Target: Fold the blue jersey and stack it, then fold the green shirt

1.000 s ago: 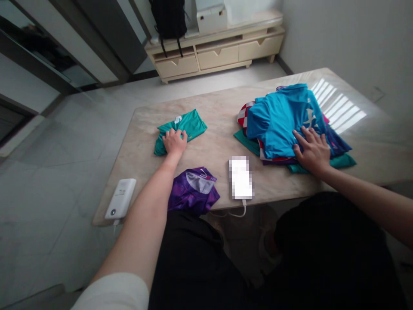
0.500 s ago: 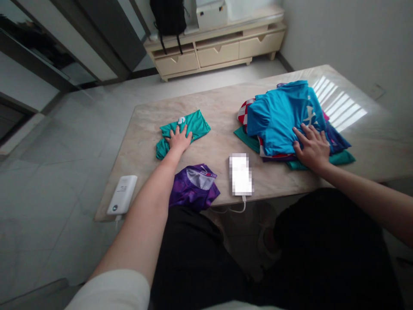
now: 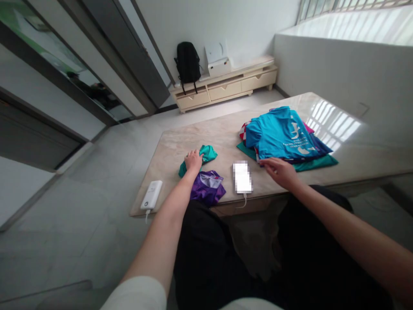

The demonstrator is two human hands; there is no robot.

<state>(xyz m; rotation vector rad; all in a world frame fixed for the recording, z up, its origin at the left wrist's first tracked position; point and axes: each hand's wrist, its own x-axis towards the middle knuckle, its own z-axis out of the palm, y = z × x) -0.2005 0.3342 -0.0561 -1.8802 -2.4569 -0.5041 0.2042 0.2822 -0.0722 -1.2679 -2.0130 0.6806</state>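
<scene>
— Teal jersey cloth, the small folded shirt (image 3: 202,156) at frame centre-left: left hand (image 3: 192,160) lies flat on it, gripping nothing.

— Soft, light, probably slippery; best pinched at a folded edge. Right hand (image 3: 280,170), loosely curled, fingertips touching the blue-topped shirt pile (image 3: 285,137) right of centre.

I see a pale marble surface (image 3: 222,135) with a glossy top, sunlight striped across its far right corner. On it, near the left front edge, lies a white power bank (image 3: 152,195) with its cable hanging off. A crumpled green jersey (image 3: 206,153) sits further in, and a purple jersey (image 3: 208,192) lies just in front of it at the edge. A white phone (image 3: 242,177) lies mid-front. To the right rests a stack of jerseys (image 3: 287,137), a blue one on top.
</scene>
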